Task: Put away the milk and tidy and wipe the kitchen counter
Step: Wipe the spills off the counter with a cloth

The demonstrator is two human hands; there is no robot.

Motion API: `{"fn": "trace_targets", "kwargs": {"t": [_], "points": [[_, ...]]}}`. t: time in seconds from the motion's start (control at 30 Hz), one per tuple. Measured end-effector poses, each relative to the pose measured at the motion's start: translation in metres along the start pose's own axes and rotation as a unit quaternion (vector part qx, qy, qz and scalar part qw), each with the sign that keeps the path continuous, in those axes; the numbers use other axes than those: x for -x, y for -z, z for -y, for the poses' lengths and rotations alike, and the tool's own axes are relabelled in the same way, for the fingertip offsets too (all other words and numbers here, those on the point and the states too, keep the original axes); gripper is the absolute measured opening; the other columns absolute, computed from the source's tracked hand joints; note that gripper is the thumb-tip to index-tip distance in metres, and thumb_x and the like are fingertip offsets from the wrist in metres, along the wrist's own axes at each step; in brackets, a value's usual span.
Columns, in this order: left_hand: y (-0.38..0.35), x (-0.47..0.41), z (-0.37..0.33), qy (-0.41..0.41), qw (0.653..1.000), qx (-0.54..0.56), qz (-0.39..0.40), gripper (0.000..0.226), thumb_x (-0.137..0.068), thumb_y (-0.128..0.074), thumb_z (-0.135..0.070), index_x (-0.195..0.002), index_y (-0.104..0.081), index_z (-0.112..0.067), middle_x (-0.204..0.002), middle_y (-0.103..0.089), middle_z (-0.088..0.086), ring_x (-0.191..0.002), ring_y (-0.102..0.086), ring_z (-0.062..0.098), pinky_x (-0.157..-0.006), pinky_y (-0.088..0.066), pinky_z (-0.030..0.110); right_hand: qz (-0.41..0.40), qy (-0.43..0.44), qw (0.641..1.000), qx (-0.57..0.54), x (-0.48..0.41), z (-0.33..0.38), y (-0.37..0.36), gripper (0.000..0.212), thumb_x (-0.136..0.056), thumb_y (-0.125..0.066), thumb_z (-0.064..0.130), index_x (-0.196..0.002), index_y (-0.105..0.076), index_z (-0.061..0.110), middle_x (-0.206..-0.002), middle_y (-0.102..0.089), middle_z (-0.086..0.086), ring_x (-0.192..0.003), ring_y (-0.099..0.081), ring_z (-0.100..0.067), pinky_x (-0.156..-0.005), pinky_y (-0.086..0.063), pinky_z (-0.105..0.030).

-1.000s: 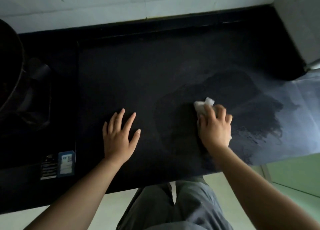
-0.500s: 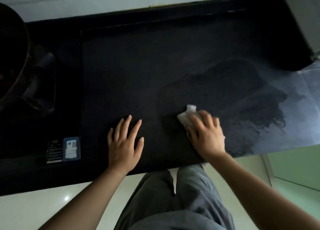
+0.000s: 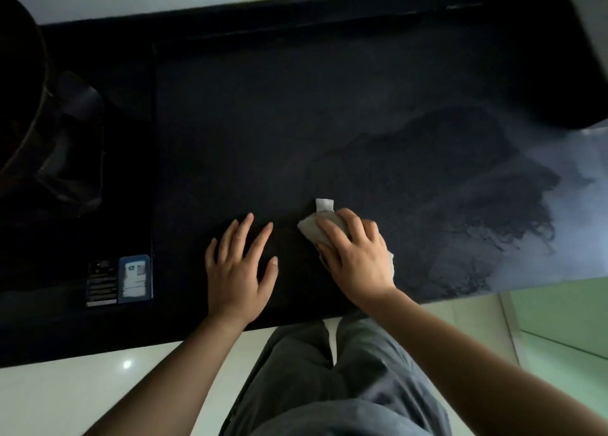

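1. The right hand [image 3: 357, 258] presses a pale cloth [image 3: 312, 230] flat on the dark bench [image 3: 263, 123], fingers [image 3: 332, 230] curled over it; a loose white corner sticks out ahead and could drag or fold under.
2. The left hand [image 3: 238, 268] lies empty, fingers spread wide, just beside the cloth; the cloth could bump it.
3. A wet patch [image 3: 460, 189] spreads to the right; it likely streaks if left.
4. No milk is in view.
5. The room is dim. A stove [image 3: 75, 172] with labels [image 3: 118, 279] sits left, a pale floor [image 3: 98, 379] below.
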State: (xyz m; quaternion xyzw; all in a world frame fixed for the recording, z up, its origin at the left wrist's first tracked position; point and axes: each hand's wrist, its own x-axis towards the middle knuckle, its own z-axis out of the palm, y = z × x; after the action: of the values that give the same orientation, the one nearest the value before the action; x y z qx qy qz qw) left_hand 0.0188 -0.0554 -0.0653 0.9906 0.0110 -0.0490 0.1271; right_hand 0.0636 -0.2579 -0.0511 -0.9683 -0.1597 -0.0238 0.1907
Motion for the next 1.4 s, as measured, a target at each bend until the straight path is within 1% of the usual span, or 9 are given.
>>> {"fn": "trace_targets", "kwargs": {"t": [0.1,0.27,0.33,0.5,0.6,0.83,1.0,1.23,1.4], "points": [[-0.003,0.0,0.002,0.0,1.0,0.008,-0.006,0.053,-0.088,-0.039,-0.046,-0.139,-0.04,-0.031,-0.152,-0.032,0.002,-0.138,-0.029,0.027,-0.106,-0.022,0.053,-0.002,-0.03,0.999,0.009,-0.017,-0.017,0.005,0.036,-0.089,-0.053,0.034,-0.122,-0.057,0.021,-0.125,-0.054,-0.013,-0.093,-0.052,-0.036,-0.074,-0.049,-0.042],[0.002,-0.001,0.0,0.005,1.0,0.003,0.004,0.054,-0.089,-0.035,-0.048,-0.14,-0.039,-0.031,-0.153,-0.031,0.003,-0.139,-0.027,0.027,-0.107,-0.021,0.053,-0.038,-0.22,0.975,-0.002,-0.09,-0.02,-0.002,0.037,-0.093,-0.045,0.035,-0.129,-0.047,0.024,-0.134,-0.042,-0.011,-0.103,-0.041,-0.035,-0.079,-0.046,-0.047],[0.004,-0.001,-0.001,0.004,1.0,-0.001,0.011,0.054,-0.09,-0.033,-0.048,-0.14,-0.039,-0.03,-0.153,-0.031,0.003,-0.139,-0.027,0.027,-0.107,-0.021,0.053,-0.038,-0.22,0.975,0.005,-0.095,-0.014,-0.007,0.036,-0.094,-0.044,0.034,-0.129,-0.045,0.024,-0.135,-0.04,-0.011,-0.103,-0.041,-0.034,-0.078,-0.045,-0.046],[0.003,0.0,-0.001,0.006,1.0,0.003,0.008,0.053,-0.088,-0.038,-0.046,-0.139,-0.04,-0.031,-0.152,-0.032,0.003,-0.139,-0.028,0.026,-0.106,-0.021,0.053,-0.002,-0.067,0.998,0.005,-0.037,-0.004,-0.005,0.038,-0.09,-0.049,0.036,-0.126,-0.05,0.022,-0.13,-0.048,-0.013,-0.094,-0.048,-0.036,-0.071,-0.046,-0.042],[0.004,0.001,-0.003,0.01,1.0,0.003,0.013,0.054,-0.088,-0.037,-0.046,-0.14,-0.039,-0.031,-0.153,-0.031,0.003,-0.139,-0.027,0.027,-0.107,-0.021,0.054,0.014,-0.038,0.999,0.007,0.006,-0.02,0.004,0.038,-0.09,-0.049,0.038,-0.125,-0.05,0.024,-0.127,-0.051,-0.011,-0.092,-0.051,-0.034,-0.072,-0.05,-0.042],[0.013,0.001,-0.018,0.033,0.999,0.006,0.033,0.056,-0.089,-0.033,-0.043,-0.14,-0.042,-0.023,-0.153,-0.03,0.009,-0.14,-0.025,0.033,-0.107,-0.021,0.06,-0.038,-0.141,0.989,0.03,0.025,-0.119,0.047,0.038,-0.087,-0.054,0.032,-0.124,-0.05,0.022,-0.126,-0.049,-0.017,-0.093,-0.046,-0.041,-0.077,-0.047,-0.048],[0.011,0.009,-0.06,0.148,0.989,0.002,0.029,0.053,-0.096,-0.038,-0.037,-0.145,-0.032,-0.019,-0.156,-0.02,0.011,-0.143,-0.016,0.033,-0.111,-0.019,0.056,-0.043,-0.24,0.97,0.019,-0.01,-0.15,0.06,0.034,-0.093,-0.043,0.032,-0.126,-0.046,0.021,-0.131,-0.042,-0.017,-0.099,-0.041,-0.042,-0.075,-0.045,-0.048],[-0.017,0.04,-0.161,0.264,0.963,0.037,0.034,0.066,-0.094,-0.041,-0.039,-0.148,-0.018,-0.01,-0.158,-0.011,0.014,-0.144,-0.008,0.032,-0.112,-0.015,0.054,0.05,0.021,0.998,-0.019,0.038,-0.154,0.071,0.039,-0.087,-0.054,0.033,-0.124,-0.053,0.019,-0.126,-0.053,-0.015,-0.091,-0.052,-0.038,-0.071,-0.049,-0.044],[-0.031,0.048,-0.194,0.296,0.954,0.04,0.019,0.067,-0.094,-0.043,-0.037,-0.148,-0.016,-0.007,-0.157,-0.01,0.016,-0.144,-0.007,0.033,-0.112,-0.015,0.054,0.032,0.023,0.999,-0.018,0.03,-0.207,0.09,0.039,-0.087,-0.058,0.029,-0.124,-0.056,0.017,-0.125,-0.053,-0.02,-0.09,-0.051,-0.042,-0.072,-0.048,-0.045]]}}
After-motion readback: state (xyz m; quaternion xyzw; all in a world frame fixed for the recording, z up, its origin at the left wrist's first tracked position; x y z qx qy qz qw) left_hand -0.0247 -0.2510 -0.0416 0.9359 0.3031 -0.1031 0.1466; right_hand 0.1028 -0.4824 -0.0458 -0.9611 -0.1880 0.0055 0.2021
